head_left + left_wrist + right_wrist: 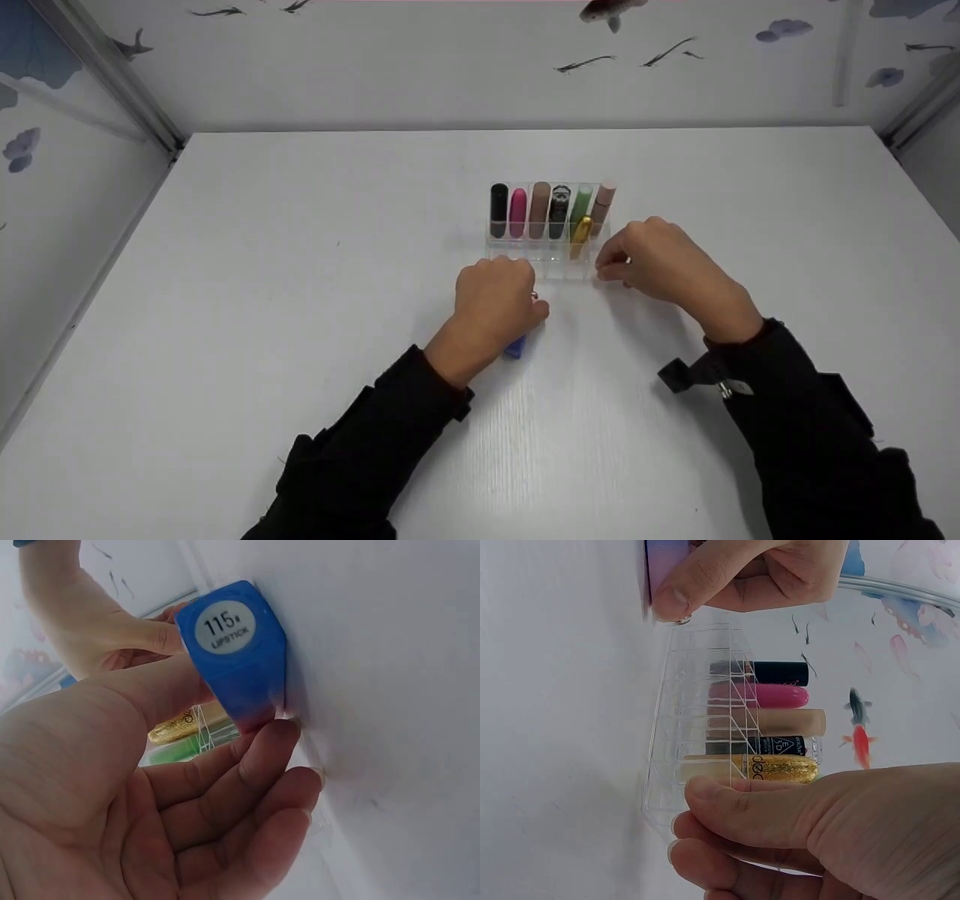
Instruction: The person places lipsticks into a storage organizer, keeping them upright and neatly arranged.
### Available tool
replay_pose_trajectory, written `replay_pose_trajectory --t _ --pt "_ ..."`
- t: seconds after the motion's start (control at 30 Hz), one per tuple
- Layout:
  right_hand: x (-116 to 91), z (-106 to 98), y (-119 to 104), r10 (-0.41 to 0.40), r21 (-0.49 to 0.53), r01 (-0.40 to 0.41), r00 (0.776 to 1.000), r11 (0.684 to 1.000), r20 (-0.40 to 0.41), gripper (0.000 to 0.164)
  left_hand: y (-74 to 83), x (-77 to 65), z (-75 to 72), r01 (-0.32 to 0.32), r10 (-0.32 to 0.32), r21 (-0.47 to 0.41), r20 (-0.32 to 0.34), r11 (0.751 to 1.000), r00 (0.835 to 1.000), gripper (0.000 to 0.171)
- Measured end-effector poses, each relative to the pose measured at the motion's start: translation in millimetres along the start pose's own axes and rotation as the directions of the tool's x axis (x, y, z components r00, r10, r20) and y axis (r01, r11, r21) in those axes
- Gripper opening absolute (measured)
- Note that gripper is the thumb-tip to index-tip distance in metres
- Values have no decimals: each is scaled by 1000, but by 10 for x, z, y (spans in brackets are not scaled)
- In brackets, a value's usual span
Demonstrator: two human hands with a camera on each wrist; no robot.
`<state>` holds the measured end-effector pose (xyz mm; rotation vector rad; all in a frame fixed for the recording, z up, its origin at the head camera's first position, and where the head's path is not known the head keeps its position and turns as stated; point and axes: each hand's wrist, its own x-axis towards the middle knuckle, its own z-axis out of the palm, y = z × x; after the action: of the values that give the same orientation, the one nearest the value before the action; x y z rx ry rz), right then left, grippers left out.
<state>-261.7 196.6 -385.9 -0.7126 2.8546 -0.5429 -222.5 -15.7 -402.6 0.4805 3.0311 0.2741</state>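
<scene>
My left hand (pixel 491 300) holds a blue lipstick (pixel 244 679) between thumb and fingers, just in front of a clear organizer (pixel 551 270). The lipstick's labelled end faces the left wrist camera. At the organizer's front right corner, my right hand (pixel 664 259) has thumb and fingertips close together and appears to pinch its edge. A gold tube (pixel 580 238) stands in a front compartment. Behind it are a black tube (pixel 499 210), a pink tube (pixel 518 214), a tan tube (pixel 539 210), a patterned black tube (pixel 559 212), a green tube (pixel 582 202) and a pinkish-brown tube (pixel 602 204).
The organizer stands on a white table (pixel 300 262). A pale panel (pixel 412 67) with fish and flower prints rises along the back edge, and another panel (pixel 67 202) borders the left side. Metal rails (pixel 112 71) run at the corners.
</scene>
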Motion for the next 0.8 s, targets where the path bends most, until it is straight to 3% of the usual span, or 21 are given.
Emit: replay_pose_trajectory --t 0.4,0.6,0.8 --pt "5 -6 -10 16 -11 -16 1000 1000 5 8 -19 -8 -18 -4 3 -20 -20 1000 1000 41" --pt "7 -2 -13 22 -11 -22 1000 1000 10 7 -47 10 -60 37 -30 -120 56 992 998 46" --pt "3 -2 -12 18 -5 -17 1000 1000 9 8 -83 21 -148 64 -29 -265 136 962 990 42"
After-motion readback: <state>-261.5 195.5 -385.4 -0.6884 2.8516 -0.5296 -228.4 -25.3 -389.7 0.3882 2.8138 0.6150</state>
